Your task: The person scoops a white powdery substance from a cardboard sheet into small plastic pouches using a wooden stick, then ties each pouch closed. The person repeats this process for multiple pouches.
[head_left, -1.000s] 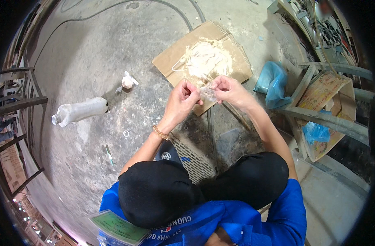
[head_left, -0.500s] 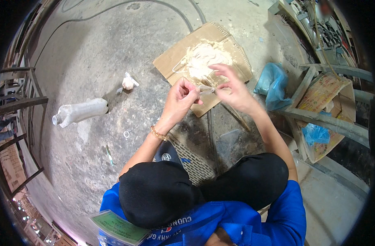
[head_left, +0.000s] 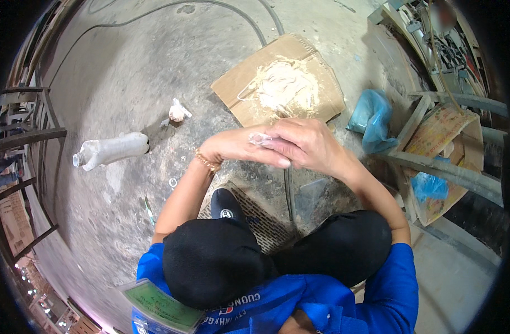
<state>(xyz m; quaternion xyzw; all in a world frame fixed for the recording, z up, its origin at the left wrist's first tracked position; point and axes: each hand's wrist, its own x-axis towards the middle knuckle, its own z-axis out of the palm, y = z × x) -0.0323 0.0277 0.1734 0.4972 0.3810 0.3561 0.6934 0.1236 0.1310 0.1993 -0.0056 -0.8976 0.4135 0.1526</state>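
My left hand [head_left: 238, 146] is held out in front of my knees, its fingers stretched toward the right. Over those fingers lies my right hand [head_left: 310, 140], bent round them so that the two hands touch. A small scrap of clear, crumpled plastic film [head_left: 260, 138] shows on the back of my left hand, under the right hand's fingertips. Just beyond the hands, a flat piece of cardboard [head_left: 236, 100] on the floor bears a spread heap of pale powder or paste [head_left: 285, 83]. Part of the fingers is hidden where the hands overlap.
On the left lie a whitish plastic bottle [head_left: 114, 149], a small knotted bag [head_left: 177, 112] and a thin green-white tool [head_left: 149, 210]. To the right are a blue plastic bag [head_left: 372, 119] and a metal frame [head_left: 450, 170] holding cardboard. A hose [head_left: 171, 5] crosses the floor behind.
The hands were apart with the plastic film stretched between their fingertips. They have come nearer to me and together, the right hand now over the left, with the film against the left hand.
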